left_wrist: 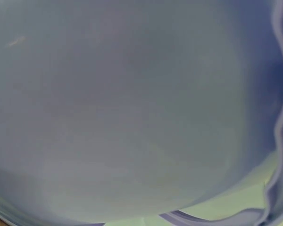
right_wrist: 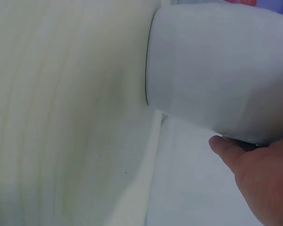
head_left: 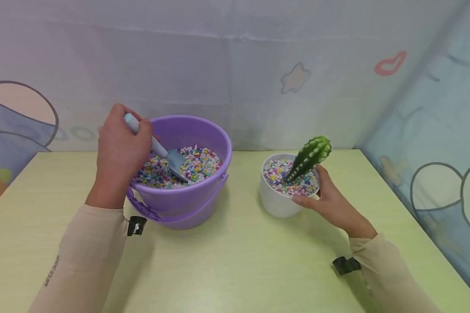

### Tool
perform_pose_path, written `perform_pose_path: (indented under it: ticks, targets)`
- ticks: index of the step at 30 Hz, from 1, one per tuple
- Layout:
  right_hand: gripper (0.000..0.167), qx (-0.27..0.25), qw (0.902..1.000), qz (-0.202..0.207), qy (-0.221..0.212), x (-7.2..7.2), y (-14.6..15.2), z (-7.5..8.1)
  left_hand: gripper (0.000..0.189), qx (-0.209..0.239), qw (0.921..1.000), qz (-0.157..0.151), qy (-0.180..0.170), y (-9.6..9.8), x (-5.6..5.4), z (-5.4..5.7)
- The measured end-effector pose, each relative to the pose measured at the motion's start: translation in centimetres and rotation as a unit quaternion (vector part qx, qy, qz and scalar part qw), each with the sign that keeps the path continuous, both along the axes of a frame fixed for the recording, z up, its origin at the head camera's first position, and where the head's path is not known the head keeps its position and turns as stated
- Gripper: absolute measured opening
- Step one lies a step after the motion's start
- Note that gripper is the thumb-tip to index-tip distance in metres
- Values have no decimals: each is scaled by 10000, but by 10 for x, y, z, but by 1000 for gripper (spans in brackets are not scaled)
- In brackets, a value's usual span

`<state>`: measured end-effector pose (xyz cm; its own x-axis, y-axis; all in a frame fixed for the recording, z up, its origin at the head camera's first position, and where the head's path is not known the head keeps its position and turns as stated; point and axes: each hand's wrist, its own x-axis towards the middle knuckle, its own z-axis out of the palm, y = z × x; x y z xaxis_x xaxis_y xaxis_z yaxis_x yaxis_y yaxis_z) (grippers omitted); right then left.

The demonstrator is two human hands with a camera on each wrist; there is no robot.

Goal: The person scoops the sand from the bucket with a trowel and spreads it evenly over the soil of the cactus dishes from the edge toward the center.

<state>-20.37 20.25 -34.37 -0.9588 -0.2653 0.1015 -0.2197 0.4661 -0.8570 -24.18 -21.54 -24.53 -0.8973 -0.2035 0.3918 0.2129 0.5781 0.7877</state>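
My left hand point(head_left: 123, 148) grips the light blue handle of a small shovel point(head_left: 176, 163), whose blade dips into multicoloured pebbles point(head_left: 201, 167) in a purple bucket point(head_left: 188, 202). Much of the left wrist view is filled by the bucket's wall point(left_wrist: 132, 108). On the right, a white pot point(head_left: 278, 202) stands on the table, filled with similar pebbles. A green toy-like cactus point(head_left: 309, 158) leans to the right in it. My right hand point(head_left: 333, 202) holds this pot from its right side, thumb at the rim; the other fingers are partly hidden behind it.
Both containers stand on a pale yellow-green table point(head_left: 235, 265). The bucket's purple carrying handle point(head_left: 145, 211) hangs down along its front. Behind the table rises a cloth backdrop point(head_left: 258, 87) with cartoon prints, which also runs along the right side.
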Motion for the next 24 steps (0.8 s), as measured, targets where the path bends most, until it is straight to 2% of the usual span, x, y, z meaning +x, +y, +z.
perform_pose_path:
  ticks: [7,12,19,24]
  targets:
    - [99,200,9992,-193,298,2,-6,0,17,38,10000,-39,-44,1,1,2]
    - [101,247,9991,-115,334,2,-8,7,18,42,9999,-20,-106,-1,1,2]
    - [94,-33,9999,101,-79,0,-3,8,19,41,9999,-30,-138,-2,1,0]
    - [87,-34,9999,77,79,3,-6,3,19,114,9999,-48,-92,-2,1,0]
